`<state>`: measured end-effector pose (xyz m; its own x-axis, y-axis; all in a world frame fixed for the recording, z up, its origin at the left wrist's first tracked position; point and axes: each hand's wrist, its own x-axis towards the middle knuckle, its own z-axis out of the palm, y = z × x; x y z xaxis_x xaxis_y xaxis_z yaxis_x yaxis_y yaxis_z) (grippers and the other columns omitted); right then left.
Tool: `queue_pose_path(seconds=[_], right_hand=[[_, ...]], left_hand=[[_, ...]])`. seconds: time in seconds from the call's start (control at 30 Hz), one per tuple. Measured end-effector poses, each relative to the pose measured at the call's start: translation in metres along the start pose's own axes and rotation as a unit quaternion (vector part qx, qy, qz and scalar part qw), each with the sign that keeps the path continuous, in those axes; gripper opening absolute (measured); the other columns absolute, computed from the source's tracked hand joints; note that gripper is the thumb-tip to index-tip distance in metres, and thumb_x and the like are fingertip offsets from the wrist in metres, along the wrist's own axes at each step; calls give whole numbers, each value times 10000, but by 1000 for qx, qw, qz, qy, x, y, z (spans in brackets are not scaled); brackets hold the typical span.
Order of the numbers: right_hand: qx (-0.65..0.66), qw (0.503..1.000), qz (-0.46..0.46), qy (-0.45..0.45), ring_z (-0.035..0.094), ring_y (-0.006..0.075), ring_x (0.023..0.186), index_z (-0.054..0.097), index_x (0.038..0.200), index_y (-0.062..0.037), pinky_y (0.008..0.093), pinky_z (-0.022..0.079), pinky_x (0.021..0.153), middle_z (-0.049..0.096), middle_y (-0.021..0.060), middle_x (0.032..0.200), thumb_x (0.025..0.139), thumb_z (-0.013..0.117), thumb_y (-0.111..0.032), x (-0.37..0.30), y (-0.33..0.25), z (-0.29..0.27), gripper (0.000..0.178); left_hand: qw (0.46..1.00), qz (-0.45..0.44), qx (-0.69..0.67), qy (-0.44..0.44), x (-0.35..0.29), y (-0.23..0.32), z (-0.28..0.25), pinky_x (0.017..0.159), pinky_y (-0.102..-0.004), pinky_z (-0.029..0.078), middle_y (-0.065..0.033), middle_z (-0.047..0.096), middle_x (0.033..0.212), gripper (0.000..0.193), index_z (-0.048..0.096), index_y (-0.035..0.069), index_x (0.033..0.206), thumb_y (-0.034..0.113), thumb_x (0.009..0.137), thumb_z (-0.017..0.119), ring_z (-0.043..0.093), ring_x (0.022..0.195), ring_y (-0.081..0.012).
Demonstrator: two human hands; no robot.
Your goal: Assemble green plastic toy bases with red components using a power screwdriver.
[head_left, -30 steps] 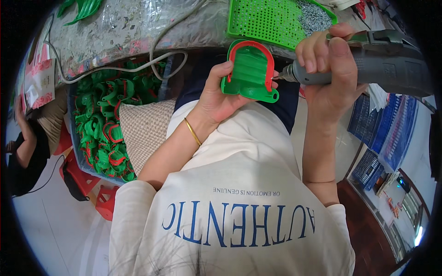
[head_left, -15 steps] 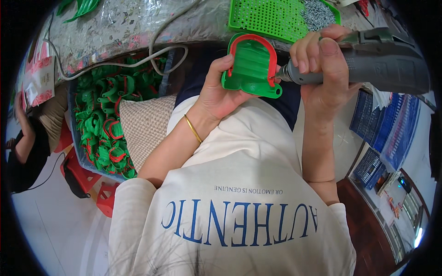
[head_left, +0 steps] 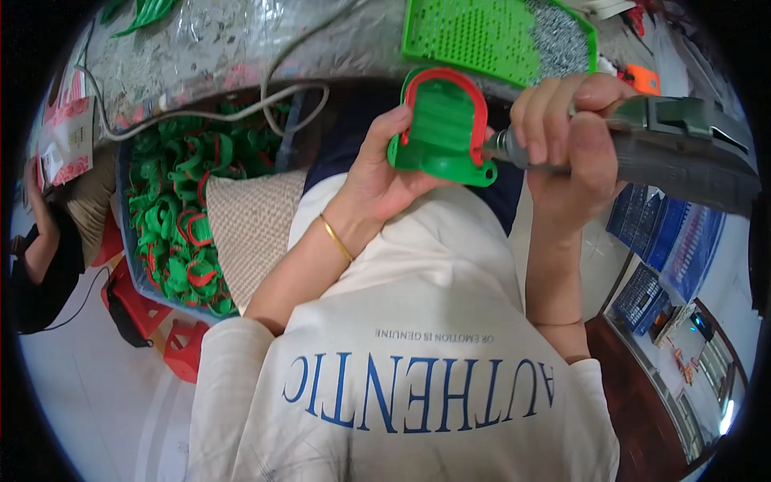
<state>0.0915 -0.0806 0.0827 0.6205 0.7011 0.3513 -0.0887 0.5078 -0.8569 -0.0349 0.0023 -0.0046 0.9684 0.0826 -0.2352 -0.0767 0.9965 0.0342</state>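
Observation:
Over my lap, my left hand point(head_left: 384, 165) grips a green plastic scoop-shaped part point(head_left: 443, 120) by its left side, thumb on the rim and fingers underneath. A red U-shaped strip point(head_left: 479, 112) lines the part's edge, and a small holed tab sticks out at its lower right. My right hand point(head_left: 574, 136) is wrapped round a dark grey electric screwdriver point(head_left: 675, 145), held nearly level. Its metal tip point(head_left: 502, 146) points left at the lower right end of the red strip. Whether a screw sits at the tip is too small to tell.
A green perforated tray point(head_left: 458, 32) with many small screws point(head_left: 560, 40) stands on the plastic-covered table point(head_left: 209, 48). At my left, a blue bin point(head_left: 128, 241) holds many green and red parts point(head_left: 181, 209). A grey cable point(head_left: 217, 114) loops along the table edge. Another person's arm point(head_left: 40, 225) shows far left.
The green part and the screwdriver have shifted slightly down and to the right together. The tool's rear end has dipped. An orange object has come into sight behind my right hand.

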Motion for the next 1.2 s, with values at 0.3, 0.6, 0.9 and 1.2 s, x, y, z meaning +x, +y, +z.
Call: queue_pose_path(seconds=[0.3,0.6,0.9,1.2], right_hand=[[-115,986,-28,114,428,127,567,539,1057,19,284,362,564,431,19,642,878,572,-86,43,-8,-19,210],[-181,974,-47,130,463,120,576,559,998,31,288,402,573,507,42,679,871,584,7,50,40,-49,131],[-143,976,-62,151,481,127,577,566,971,24,287,417,578,518,45,680,864,594,17,48,50,-54,110],[-100,981,-72,152,478,136,578,560,956,22,294,417,578,509,53,676,861,602,6,47,51,-53,105]], left_hand=[[997,-55,44,-18,2,-7,-6,989,-468,432,-263,516,1254,752,390,-23,1337,463,805,606,554,1124,-347],[998,-42,20,-36,10,-3,-11,942,-465,469,-286,528,1223,727,402,-23,1330,475,823,552,578,1076,-376],[998,-54,-9,-14,12,-2,-11,907,-462,489,-288,538,1203,698,416,-10,1320,491,843,506,600,1036,-372],[997,-55,-40,-25,11,-1,-16,908,-472,485,-296,525,1217,699,415,-9,1324,494,847,511,585,1056,-381]])
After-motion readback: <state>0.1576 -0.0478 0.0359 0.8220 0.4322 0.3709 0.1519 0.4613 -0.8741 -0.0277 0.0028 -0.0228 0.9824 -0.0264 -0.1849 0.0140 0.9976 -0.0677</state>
